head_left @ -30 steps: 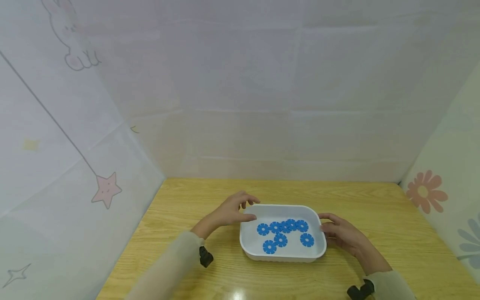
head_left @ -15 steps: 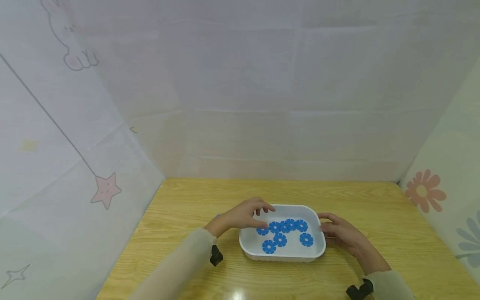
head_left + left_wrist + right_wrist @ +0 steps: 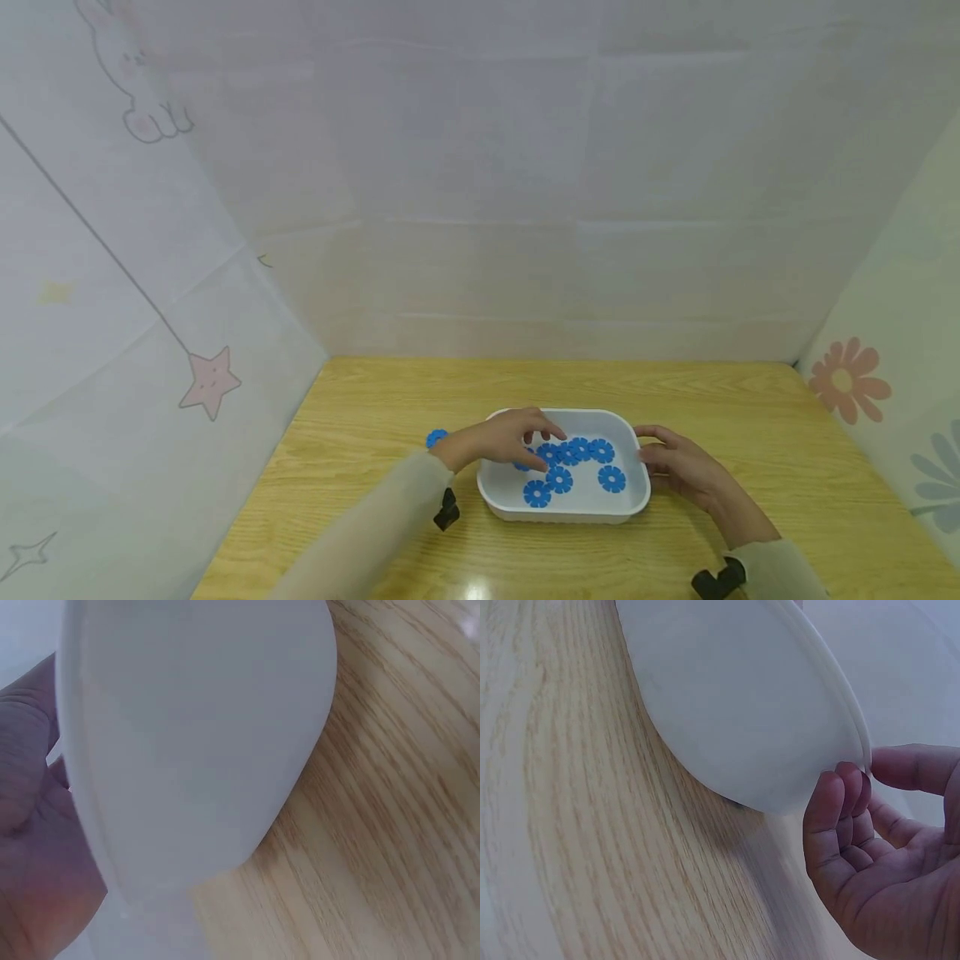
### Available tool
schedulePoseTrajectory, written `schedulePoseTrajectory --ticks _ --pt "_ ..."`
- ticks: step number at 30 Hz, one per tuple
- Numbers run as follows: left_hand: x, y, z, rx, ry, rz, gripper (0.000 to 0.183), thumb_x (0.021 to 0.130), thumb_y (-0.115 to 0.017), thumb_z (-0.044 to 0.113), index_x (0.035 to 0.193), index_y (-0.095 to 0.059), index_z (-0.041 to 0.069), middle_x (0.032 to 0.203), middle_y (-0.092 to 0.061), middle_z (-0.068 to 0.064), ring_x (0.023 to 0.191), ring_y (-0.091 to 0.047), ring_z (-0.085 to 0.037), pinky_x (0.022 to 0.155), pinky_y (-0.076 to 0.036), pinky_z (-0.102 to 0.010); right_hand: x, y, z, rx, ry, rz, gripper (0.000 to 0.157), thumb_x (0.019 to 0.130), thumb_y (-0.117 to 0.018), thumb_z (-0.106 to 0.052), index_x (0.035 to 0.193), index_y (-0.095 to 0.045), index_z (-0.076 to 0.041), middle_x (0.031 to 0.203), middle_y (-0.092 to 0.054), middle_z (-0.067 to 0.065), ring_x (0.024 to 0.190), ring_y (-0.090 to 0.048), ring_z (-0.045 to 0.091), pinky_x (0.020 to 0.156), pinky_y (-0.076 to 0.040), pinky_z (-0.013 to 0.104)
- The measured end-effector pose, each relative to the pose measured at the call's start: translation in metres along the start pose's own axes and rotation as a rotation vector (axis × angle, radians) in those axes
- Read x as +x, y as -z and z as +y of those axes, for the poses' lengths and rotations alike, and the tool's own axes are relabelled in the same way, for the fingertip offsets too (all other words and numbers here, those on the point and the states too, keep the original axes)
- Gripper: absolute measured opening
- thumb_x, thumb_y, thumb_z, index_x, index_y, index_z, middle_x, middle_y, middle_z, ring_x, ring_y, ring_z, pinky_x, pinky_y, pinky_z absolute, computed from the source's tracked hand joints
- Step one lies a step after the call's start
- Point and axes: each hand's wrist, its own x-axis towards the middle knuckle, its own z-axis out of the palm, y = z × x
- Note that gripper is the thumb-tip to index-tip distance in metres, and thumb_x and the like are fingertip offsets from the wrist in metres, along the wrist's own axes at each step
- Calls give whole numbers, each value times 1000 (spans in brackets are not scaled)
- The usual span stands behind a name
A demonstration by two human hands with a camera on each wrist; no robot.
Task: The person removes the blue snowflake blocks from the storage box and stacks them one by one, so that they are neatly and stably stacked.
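A white plastic tray (image 3: 564, 510) with rounded corners holds several blue notched snowflake discs (image 3: 611, 479), some overlapping. My left hand (image 3: 508, 436) hovers over the tray's left half, its thumb and fingers spread apart with nothing between them, hiding part of one disc. The left wrist view shows that hand (image 3: 41, 817) behind the tray's side wall (image 3: 202, 735). At the right end, my right hand (image 3: 686, 467) grips the tray's rim. In the right wrist view, the right hand (image 3: 889, 855) has its thumb over the rim and its fingers curled against the outer wall.
One more blue disc (image 3: 437, 437) lies on the wooden table (image 3: 360, 400) left of the tray, partly covered by the left wrist. Pale printed cloth (image 3: 480, 208) hangs behind the table and at both sides.
My left hand has moved rightward from the tray's left edge to above the discs. The disc on the table has come into view behind the left wrist. The right hand stays put.
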Motion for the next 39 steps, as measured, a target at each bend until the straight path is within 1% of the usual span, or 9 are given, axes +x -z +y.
schedulePoseTrajectory --ticks 5,9,12,15,17,22,32,39 --pt "9 -4 2 115 21 -23 51 90 -78 37 139 -62 33 123 -62 5 94 -59 -11 75 -47 -21 -1 -1 -1 0 -10 13 62 100 -63 -18 151 -35 0 127 -63 16 102 -66 26 87 -57 40" --pt "15 -7 3 152 6 -42 52 89 -80 37 137 -63 32 120 -63 7 90 -57 -5 76 -46 -20 -1 -2 -1 3 -18 24 62 99 -64 -19 151 -36 0 126 -64 15 101 -66 26 86 -57 40" --pt "19 -11 3 144 -13 -61 52 87 -81 34 137 -65 29 117 -62 6 94 -56 -6 80 -45 -18 0 -2 -1 8 -20 26 62 99 -64 -19 151 -36 -1 125 -64 15 101 -66 26 86 -57 41" --pt "21 -16 2 135 -12 -82 53 86 -83 33 135 -66 28 111 -61 7 99 -55 -6 86 -44 -18 0 -2 0 11 -20 24 62 99 -65 -19 151 -37 -1 126 -64 15 101 -65 26 87 -57 41" --pt "21 -19 1 134 -5 -93 52 86 -83 33 135 -67 28 109 -60 8 100 -54 -6 87 -44 -19 1 -2 0 9 -19 24 62 99 -65 -19 151 -37 -1 126 -64 15 100 -65 26 87 -57 40" --pt "23 -23 0 144 3 -91 50 85 -83 32 133 -68 30 105 -59 11 96 -53 -2 85 -45 -19 1 -2 1 4 -18 29 63 99 -65 -19 151 -37 -1 125 -64 15 99 -65 26 86 -57 40" --pt "27 -26 0 175 25 -94 45 86 -82 33 130 -70 31 100 -57 12 92 -51 -2 83 -44 -18 0 -4 -1 -4 -19 30 61 99 -64 -18 151 -37 0 126 -64 17 99 -66 26 86 -57 40" --pt "31 -30 -4 158 23 -84 42 86 -82 33 127 -71 30 98 -56 14 91 -50 -2 83 -44 -19 1 -4 -1 -9 -23 42 62 98 -65 -18 151 -38 -1 127 -64 17 100 -66 27 86 -57 40"
